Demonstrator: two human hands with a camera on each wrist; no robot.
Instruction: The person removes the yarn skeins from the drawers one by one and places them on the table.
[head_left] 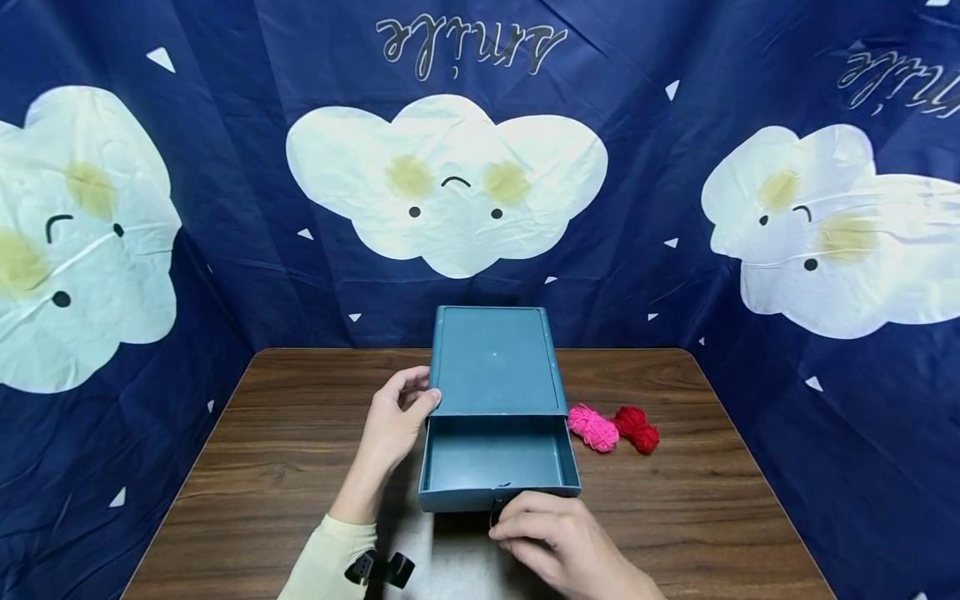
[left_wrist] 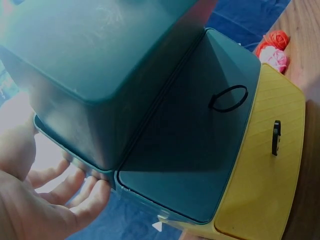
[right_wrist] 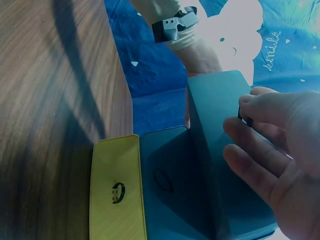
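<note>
A small drawer cabinet with a teal top (head_left: 495, 358) stands on the table, its upper teal drawer (head_left: 495, 454) pulled out toward me. My left hand (head_left: 399, 412) rests against the cabinet's left side near the front corner; its fingertips touch the side edge in the left wrist view. At the drawer's front, my right hand (head_left: 558, 537) pinches the black pull loop (head_left: 495, 510) between thumb and fingers. Below that drawer, the left wrist view shows a teal drawer front (left_wrist: 185, 145) with a black loop and a yellow drawer front (left_wrist: 265, 165) with a black loop, both pushed in.
To the cabinet's right lie a pink yarn skein (head_left: 594, 428) and a red yarn skein (head_left: 637, 430), side by side on the wooden table (head_left: 300, 442). A blue curtain (head_left: 645, 283) with white clouds hangs behind the table and at both sides.
</note>
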